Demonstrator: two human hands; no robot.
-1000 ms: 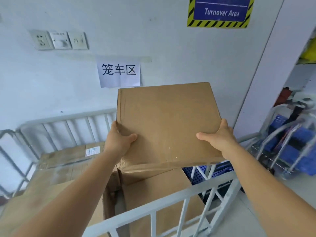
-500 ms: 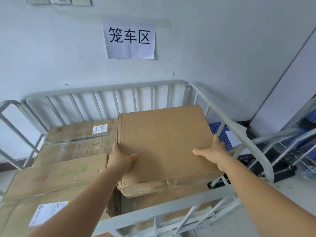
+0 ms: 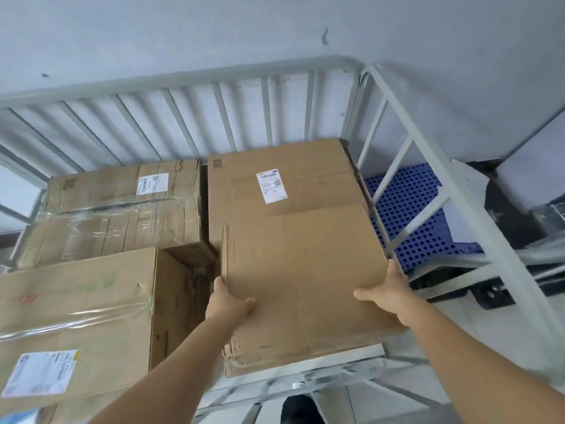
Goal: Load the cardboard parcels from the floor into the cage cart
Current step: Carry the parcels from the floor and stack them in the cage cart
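From the head camera, looking down into the cage cart point(image 3: 406, 127), a person holds a flat cardboard parcel point(image 3: 305, 280) by its two side edges. The left hand point(image 3: 227, 302) clasps the left edge, thumb lying across the top face and fingers tucked out of sight below. The right hand point(image 3: 386, 293) clasps the right edge the same way, thumb stretched inward over the cardboard. The parcel sits at the right end of the cart, its far part overlapping a labelled box point(image 3: 275, 179) beneath it, its near edge over the cart's front rail; whether it rests fully I cannot tell. To the left stand a taped box point(image 3: 122, 209) against the back bars and a larger taped box point(image 3: 79, 316) nearer the person. Outside the right bars lies a blue perforated panel point(image 3: 419, 218). A pale wall point(image 3: 275, 32) rises behind.
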